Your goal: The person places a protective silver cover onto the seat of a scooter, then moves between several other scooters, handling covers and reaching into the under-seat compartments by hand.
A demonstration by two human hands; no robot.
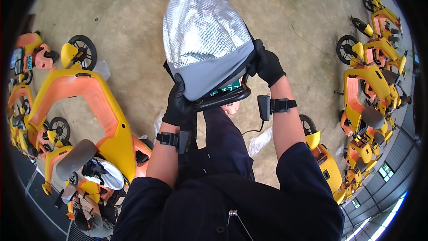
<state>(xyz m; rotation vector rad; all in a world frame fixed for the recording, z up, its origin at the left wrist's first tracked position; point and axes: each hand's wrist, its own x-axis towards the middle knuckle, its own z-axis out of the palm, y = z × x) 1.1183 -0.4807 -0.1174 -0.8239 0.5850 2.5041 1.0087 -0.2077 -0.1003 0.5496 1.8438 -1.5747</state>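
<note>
A seat cover [207, 29], quilted silver on top with a grey band at the near end, sits over a scooter's seat in front of me. My left hand [176, 102], in a black glove, is closed on the cover's near left edge, with the thumb on the grey band. On the other side, my right hand [269, 64], also gloved in black, grips the cover's right edge near the rear corner. Just below the cover are a black grab rail [223, 99] and a green plate [231, 88]. The seat itself is hidden.
A yellow and orange scooter [113, 120] stands close on my left. Rows of similar scooters [379, 80] line the right side. Another yellow scooter [330, 167] is near my right elbow. Clear plastic sheets [261, 142] lie on the concrete floor [303, 35]. A cable hangs by my right wrist.
</note>
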